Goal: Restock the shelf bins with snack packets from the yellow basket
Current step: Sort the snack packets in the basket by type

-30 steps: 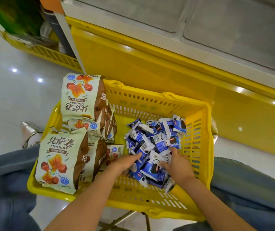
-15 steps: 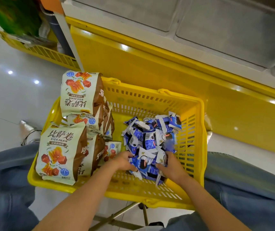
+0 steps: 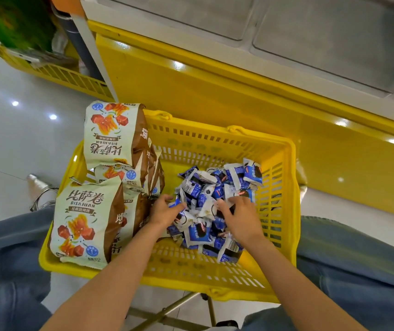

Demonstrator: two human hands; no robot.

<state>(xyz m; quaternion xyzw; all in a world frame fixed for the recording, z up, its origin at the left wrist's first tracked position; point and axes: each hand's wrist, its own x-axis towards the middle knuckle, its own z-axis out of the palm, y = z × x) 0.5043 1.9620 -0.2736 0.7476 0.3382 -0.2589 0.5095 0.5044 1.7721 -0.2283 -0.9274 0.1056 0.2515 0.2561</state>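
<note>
Floor (image 3: 12, 144) of pale glossy tile fills the left side and shows bright spots of reflected light. Across the far side runs a yellow cabinet (image 3: 215, 91) with grey lids (image 3: 334, 37) on top, cut off by the upper edge. At the far left a second basket (image 3: 71, 77) stands on the floor, its contents a green blur.

Near the middle sits the yellow basket (image 3: 291, 187), between legs in jeans (image 3: 5, 271). Large bags (image 3: 83, 220), cream and brown, stand along its left side. A heap of small packets (image 3: 215, 194), blue and white, lies at its right.

Both hands reach into that heap. The left hand (image 3: 165, 211) grips small packets at the heap's left edge between thumb and curled fingers. The right hand (image 3: 241, 218) lies knuckles-up on the heap with its fingers bent down among the wrappers; I cannot tell whether they clasp one.

A metal frame (image 3: 167, 309) shows under the basket's near rim, mostly hidden by the forearms, and what carries the basket cannot be made out. A shoe (image 3: 38, 189) peeks out at the left, half covered by the jeans. Print on the small packets is too fine to read.
</note>
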